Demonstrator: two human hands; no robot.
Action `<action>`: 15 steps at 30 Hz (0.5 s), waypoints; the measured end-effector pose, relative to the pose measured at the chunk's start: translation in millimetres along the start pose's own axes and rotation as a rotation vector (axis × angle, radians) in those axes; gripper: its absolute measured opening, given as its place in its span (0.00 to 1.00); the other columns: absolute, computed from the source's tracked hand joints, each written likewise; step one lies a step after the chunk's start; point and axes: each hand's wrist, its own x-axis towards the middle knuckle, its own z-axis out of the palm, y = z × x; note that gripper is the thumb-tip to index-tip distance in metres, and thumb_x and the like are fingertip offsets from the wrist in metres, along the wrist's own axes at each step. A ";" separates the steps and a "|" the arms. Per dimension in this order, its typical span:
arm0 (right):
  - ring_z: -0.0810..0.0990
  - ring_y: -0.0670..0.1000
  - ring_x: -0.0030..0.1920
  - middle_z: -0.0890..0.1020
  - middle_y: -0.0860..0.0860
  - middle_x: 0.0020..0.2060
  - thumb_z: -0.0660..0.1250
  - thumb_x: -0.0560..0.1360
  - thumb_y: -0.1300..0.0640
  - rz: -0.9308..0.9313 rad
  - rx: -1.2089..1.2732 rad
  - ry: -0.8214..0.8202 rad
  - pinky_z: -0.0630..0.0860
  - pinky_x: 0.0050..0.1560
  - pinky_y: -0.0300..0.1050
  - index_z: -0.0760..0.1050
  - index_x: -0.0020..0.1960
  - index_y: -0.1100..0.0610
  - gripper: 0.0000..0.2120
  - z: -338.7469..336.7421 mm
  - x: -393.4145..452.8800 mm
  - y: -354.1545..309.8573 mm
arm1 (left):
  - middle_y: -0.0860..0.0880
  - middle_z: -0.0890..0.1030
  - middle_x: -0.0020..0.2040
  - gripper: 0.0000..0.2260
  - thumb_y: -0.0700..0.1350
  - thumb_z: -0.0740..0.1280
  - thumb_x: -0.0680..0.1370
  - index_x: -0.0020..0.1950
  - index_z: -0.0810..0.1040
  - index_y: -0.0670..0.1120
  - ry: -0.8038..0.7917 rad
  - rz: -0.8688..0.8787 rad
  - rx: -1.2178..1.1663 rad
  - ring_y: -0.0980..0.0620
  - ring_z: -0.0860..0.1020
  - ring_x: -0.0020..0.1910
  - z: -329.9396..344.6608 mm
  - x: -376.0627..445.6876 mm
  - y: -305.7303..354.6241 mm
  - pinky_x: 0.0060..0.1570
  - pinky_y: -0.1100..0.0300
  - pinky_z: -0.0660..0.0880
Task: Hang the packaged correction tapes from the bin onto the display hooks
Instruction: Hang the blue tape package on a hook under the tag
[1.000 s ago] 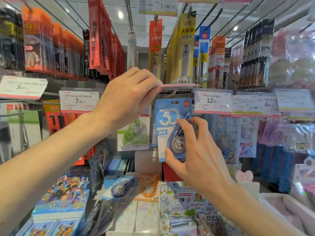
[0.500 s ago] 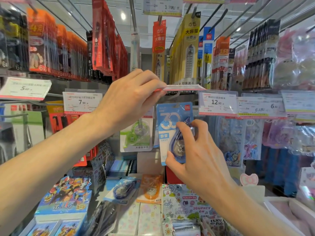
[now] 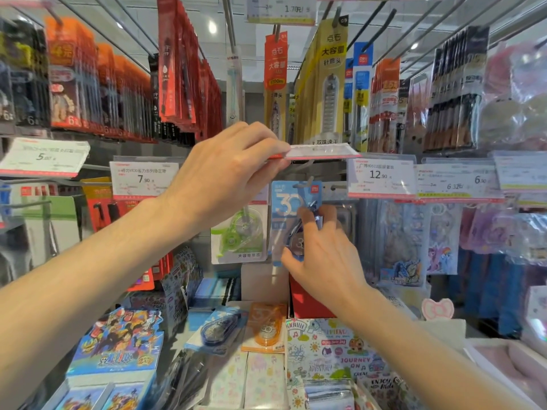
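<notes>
A blue packaged correction tape (image 3: pixel 284 202) marked "30" hangs at the metal display hook (image 3: pixel 307 182), whose tip pokes through the card's top hole. My right hand (image 3: pixel 322 258) pinches the pack's lower part, thumb at its bottom edge and fingers on the blister. My left hand (image 3: pixel 228 176) pinches the price tag flap (image 3: pixel 319 150) and holds it lifted flat above the hook. A green correction tape pack (image 3: pixel 238 235) hangs just left of the blue one. Another blue pack (image 3: pixel 217 328) and an orange pack (image 3: pixel 265 328) lie below on the shelf.
Price tags (image 3: pixel 380 176) line the rail to the right and left (image 3: pixel 143 177). Rows of pen packs (image 3: pixel 331 81) hang overhead on long hooks. Sticker packs (image 3: pixel 399 247) hang at the right. Notebooks (image 3: pixel 118 341) and stationery (image 3: pixel 328 353) crowd the shelf below.
The blue pack has moved up and back onto the hook, which now pokes through its top hole. My right hand followed it. My left hand keeps the tag flap raised.
</notes>
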 end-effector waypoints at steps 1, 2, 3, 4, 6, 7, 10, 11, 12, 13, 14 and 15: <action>0.76 0.61 0.59 0.64 0.58 0.69 0.64 0.74 0.41 0.007 0.006 -0.010 0.78 0.41 0.49 0.60 0.74 0.52 0.33 2.8 3.5 -0.9 | 0.47 0.82 0.56 0.17 0.52 0.56 0.86 0.63 0.80 0.44 -0.001 -0.002 -0.002 0.45 0.79 0.50 -0.1 -0.3 -0.2 0.38 0.44 0.79; 0.75 0.61 0.60 0.62 0.58 0.69 0.64 0.75 0.41 0.015 0.011 -0.025 0.78 0.42 0.49 0.59 0.75 0.52 0.33 5.3 6.7 -1.8 | 0.47 0.82 0.56 0.17 0.52 0.56 0.86 0.63 0.80 0.44 -0.004 -0.005 -0.003 0.45 0.79 0.50 -0.2 -0.6 -0.6 0.38 0.44 0.79; 0.74 0.61 0.61 0.61 0.58 0.69 0.64 0.75 0.41 0.024 0.019 -0.040 0.77 0.43 0.49 0.57 0.75 0.51 0.34 7.9 9.5 -2.5 | 0.48 0.82 0.56 0.17 0.52 0.57 0.86 0.64 0.80 0.44 -0.007 -0.008 -0.004 0.45 0.79 0.50 -0.4 -0.8 -1.1 0.38 0.44 0.79; 0.74 0.61 0.62 0.60 0.57 0.69 0.64 0.75 0.41 0.030 0.026 -0.051 0.77 0.44 0.49 0.56 0.75 0.51 0.34 10.3 11.9 -3.2 | 0.48 0.82 0.56 0.17 0.52 0.57 0.86 0.64 0.80 0.44 -0.010 -0.011 -0.005 0.45 0.79 0.51 -0.7 -1.0 -1.4 0.39 0.43 0.79; 0.73 0.61 0.63 0.60 0.56 0.69 0.64 0.76 0.41 0.038 0.035 -0.056 0.77 0.45 0.49 0.56 0.75 0.51 0.33 15.4 15.8 -4.0 | 0.48 0.82 0.56 0.17 0.52 0.57 0.86 0.64 0.79 0.44 -0.014 -0.013 -0.004 0.45 0.79 0.50 -1.5 -1.4 -1.5 0.38 0.43 0.79; 0.72 0.60 0.64 0.60 0.56 0.68 0.65 0.76 0.41 0.040 0.041 -0.051 0.77 0.46 0.49 0.56 0.74 0.52 0.33 18.2 17.4 -3.8 | 0.48 0.82 0.56 0.17 0.52 0.57 0.86 0.64 0.79 0.44 -0.017 -0.013 -0.004 0.45 0.79 0.50 -1.9 -1.4 -1.4 0.38 0.43 0.79; 0.71 0.60 0.65 0.62 0.57 0.67 0.65 0.75 0.42 0.042 0.059 -0.043 0.77 0.49 0.50 0.57 0.75 0.52 0.33 27.2 22.5 -1.3 | 0.47 0.81 0.56 0.17 0.52 0.57 0.86 0.65 0.79 0.44 -0.025 -0.013 -0.008 0.45 0.79 0.51 -2.4 -1.2 -0.7 0.38 0.43 0.79; 0.70 0.60 0.65 0.62 0.58 0.68 0.66 0.75 0.43 0.041 0.060 -0.046 0.76 0.50 0.51 0.57 0.75 0.53 0.34 29.7 24.1 -0.5 | 0.47 0.81 0.56 0.17 0.52 0.57 0.86 0.65 0.79 0.44 -0.026 -0.013 -0.011 0.45 0.79 0.51 -2.4 -1.0 -0.6 0.38 0.43 0.79; 0.70 0.60 0.66 0.62 0.58 0.68 0.66 0.75 0.43 0.042 0.058 -0.049 0.76 0.50 0.51 0.56 0.76 0.53 0.35 31.6 25.4 0.2 | 0.47 0.81 0.56 0.17 0.52 0.58 0.86 0.65 0.79 0.44 -0.026 -0.015 -0.014 0.45 0.79 0.51 -2.4 -0.9 -0.5 0.39 0.43 0.79; 0.70 0.60 0.66 0.62 0.58 0.69 0.66 0.75 0.43 0.044 0.055 -0.050 0.76 0.50 0.51 0.56 0.76 0.53 0.35 33.2 26.4 0.7 | 0.47 0.81 0.56 0.16 0.52 0.58 0.85 0.65 0.79 0.44 -0.026 -0.016 -0.016 0.45 0.79 0.51 -2.4 -0.9 -0.6 0.39 0.43 0.79; 0.70 0.60 0.66 0.62 0.58 0.69 0.66 0.76 0.44 0.045 0.051 -0.051 0.76 0.50 0.51 0.55 0.76 0.52 0.35 34.5 26.9 1.3 | 0.47 0.81 0.56 0.16 0.51 0.59 0.85 0.65 0.79 0.44 -0.026 -0.017 -0.017 0.45 0.80 0.51 -2.4 -1.0 -0.5 0.38 0.43 0.79; 0.70 0.60 0.65 0.62 0.58 0.69 0.66 0.76 0.44 0.045 0.050 -0.050 0.76 0.50 0.51 0.55 0.76 0.52 0.35 35.3 26.7 1.6 | 0.47 0.81 0.56 0.16 0.52 0.59 0.85 0.65 0.79 0.44 -0.028 -0.018 -0.017 0.45 0.80 0.51 -2.4 -1.2 -0.9 0.39 0.43 0.79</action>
